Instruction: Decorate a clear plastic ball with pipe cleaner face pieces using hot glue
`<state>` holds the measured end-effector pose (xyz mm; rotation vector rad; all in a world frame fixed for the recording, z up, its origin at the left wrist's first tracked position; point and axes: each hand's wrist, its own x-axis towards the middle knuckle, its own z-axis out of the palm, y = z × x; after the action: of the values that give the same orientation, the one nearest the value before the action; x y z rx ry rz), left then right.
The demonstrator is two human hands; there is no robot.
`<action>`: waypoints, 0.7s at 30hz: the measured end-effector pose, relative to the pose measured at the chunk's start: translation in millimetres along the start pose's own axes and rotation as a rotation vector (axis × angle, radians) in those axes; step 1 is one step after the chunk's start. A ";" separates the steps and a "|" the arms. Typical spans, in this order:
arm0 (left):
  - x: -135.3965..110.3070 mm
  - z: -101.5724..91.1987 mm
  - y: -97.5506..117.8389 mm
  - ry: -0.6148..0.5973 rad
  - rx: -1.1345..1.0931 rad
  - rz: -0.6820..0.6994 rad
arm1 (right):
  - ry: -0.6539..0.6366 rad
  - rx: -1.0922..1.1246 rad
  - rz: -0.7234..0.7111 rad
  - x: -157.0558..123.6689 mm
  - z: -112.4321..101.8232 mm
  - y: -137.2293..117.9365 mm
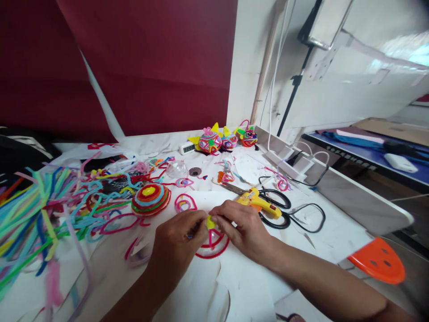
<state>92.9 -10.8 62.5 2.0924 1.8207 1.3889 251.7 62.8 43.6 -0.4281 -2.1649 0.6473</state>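
My left hand (182, 235) and my right hand (244, 227) meet over the white table, fingertips pinched on a small yellow fuzzy piece (211, 222), which looks like coiled pipe cleaner. Below them lies a red and pink pipe-cleaner shape (210, 256), partly hidden by my fingers. A pink eye-shaped coil (184, 204) rests just beyond my left hand. Left of it sits a striped pipe-cleaner dome (150, 199) with a yellow centre. Beside my right hand lies a yellow glue gun (259, 201) across black-handled scissors (277, 197).
Loose coloured pipe cleaners (50, 201) crowd the left side. Several decorated round figures (210, 140) stand at the back near a small white digital timer (187, 148). A power strip (290, 163) with cables lies at right, and an orange stool (378, 261) stands below the edge.
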 end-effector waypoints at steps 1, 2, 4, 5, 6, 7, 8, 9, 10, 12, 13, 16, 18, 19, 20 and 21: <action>0.0 0.0 -0.5 -0.010 -0.004 -0.006 | -0.003 0.003 0.012 0.3 -0.4 -0.3; -0.4 0.3 -1.3 -0.018 -0.014 -0.027 | -0.005 0.010 0.028 0.5 -0.6 -0.7; -2.0 2.3 -4.0 -0.031 -0.076 -0.120 | -0.002 0.040 0.079 0.8 -0.6 -1.5; -3.0 3.9 -5.5 -0.041 -0.138 -0.190 | 0.001 0.063 0.118 1.0 -0.4 -1.8; -4.0 5.8 -7.0 -0.055 -0.215 -0.268 | 0.006 0.090 0.165 1.1 0.0 -2.1; -4.8 7.8 -8.2 -0.073 -0.299 -0.343 | 0.015 0.119 0.213 1.2 0.6 -2.2; -5.3 9.9 -9.0 -0.090 -0.376 -0.407 | 0.027 0.147 0.259 1.2 1.4 -2.3; -5.6 11.8 -9.4 -0.103 -0.436 -0.453 | 0.040 0.172 0.298 1.2 2.3 -2.2; -5.6 13.4 -9.4 -0.112 -0.473 -0.484 | 0.053 0.197 0.330 1.0 3.4 -2.1; -5.6 15.4 -8.7 -0.117 -0.492 -0.504 | 0.069 0.245 0.379 0.3 5.7 -1.7; -6.0 15.9 -8.4 -0.120 -0.485 -0.501 | 0.068 0.268 0.396 -0.1 6.6 -1.4; -9.0 15.7 -10.0 -0.136 -0.411 -0.445 | 0.032 0.305 0.414 -1.2 7.3 -0.1; -11.7 15.2 -12.7 -0.147 -0.309 -0.371 | 0.003 0.288 0.392 -1.3 5.7 1.0; -12.8 14.9 -14.1 -0.147 -0.257 -0.326 | -0.008 0.271 0.369 -1.2 4.4 1.6; -13.5 14.6 -15.3 -0.148 -0.209 -0.278 | -0.016 0.253 0.339 -1.0 3.1 2.2; -13.8 14.5 -16.2 -0.145 -0.167 -0.237 | -0.020 0.235 0.307 -0.8 1.8 2.8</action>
<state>90.7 -9.7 36.8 1.7808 1.7604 1.2485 251.0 64.1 40.5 -0.6339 -2.0272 1.0674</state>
